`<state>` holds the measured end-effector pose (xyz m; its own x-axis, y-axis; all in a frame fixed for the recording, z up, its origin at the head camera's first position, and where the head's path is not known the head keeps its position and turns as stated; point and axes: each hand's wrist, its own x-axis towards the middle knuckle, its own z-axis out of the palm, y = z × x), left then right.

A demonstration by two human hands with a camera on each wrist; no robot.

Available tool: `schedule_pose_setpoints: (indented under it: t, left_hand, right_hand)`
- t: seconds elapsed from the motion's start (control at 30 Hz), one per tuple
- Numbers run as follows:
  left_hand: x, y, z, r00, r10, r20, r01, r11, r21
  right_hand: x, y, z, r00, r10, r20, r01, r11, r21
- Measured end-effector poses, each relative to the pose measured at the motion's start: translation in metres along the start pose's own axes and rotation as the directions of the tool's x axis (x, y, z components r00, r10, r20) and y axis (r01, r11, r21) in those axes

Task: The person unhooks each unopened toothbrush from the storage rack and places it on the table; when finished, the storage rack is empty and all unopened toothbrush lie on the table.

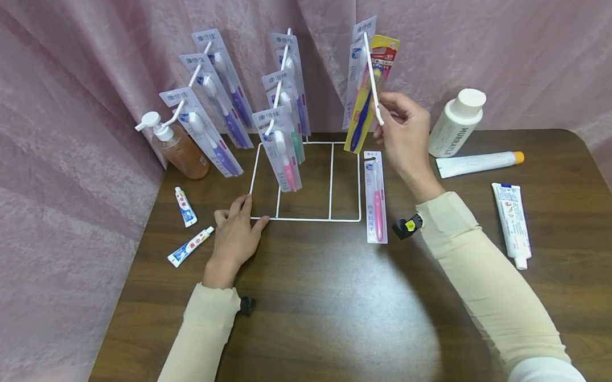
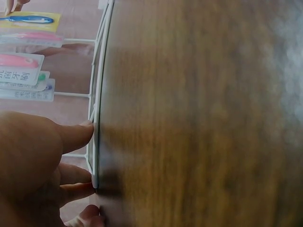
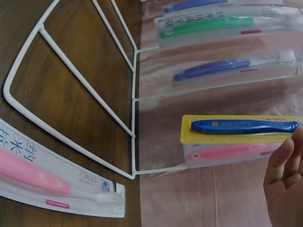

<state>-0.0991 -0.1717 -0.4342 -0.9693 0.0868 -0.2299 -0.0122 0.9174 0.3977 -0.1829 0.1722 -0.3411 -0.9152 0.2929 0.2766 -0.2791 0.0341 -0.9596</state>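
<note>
A white wire rack point(image 1: 312, 219) point(image 2: 97, 118) point(image 3: 71, 66) stands on the wooden table, and packaged toothbrushes hang from its slanted hooks. My left hand point(image 1: 234, 234) point(image 2: 38, 161) lies flat with its fingers spread, touching the front left corner of the rack's base. My right hand point(image 1: 403, 132) point(image 3: 286, 184) is raised at the right hook point(image 1: 374, 91) and pinches its tip. A yellow toothbrush pack point(image 1: 362, 117) point(image 3: 236, 126) hangs on that hook, just left of the fingers. A pink toothbrush pack point(image 1: 375, 199) point(image 3: 42, 175) lies flat beside the rack's right edge.
A pump bottle point(image 1: 178, 148) stands back left and a white bottle point(image 1: 457, 123) back right. Two large toothpaste tubes point(image 1: 479, 163) point(image 1: 512, 224) lie on the right and two small ones point(image 1: 185, 206) point(image 1: 190, 246) on the left. A pink curtain encloses the table.
</note>
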Motion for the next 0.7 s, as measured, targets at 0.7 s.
schedule_pose_setpoints:
  t: [0.7]
  left_hand:
    - [-0.001,0.000,0.001,1.000,0.017,-0.007,-0.017,1.000,0.014]
  right_hand:
    - [-0.023,0.031,-0.055,0.989,0.147,-0.024,-0.149,0.981,-0.123]
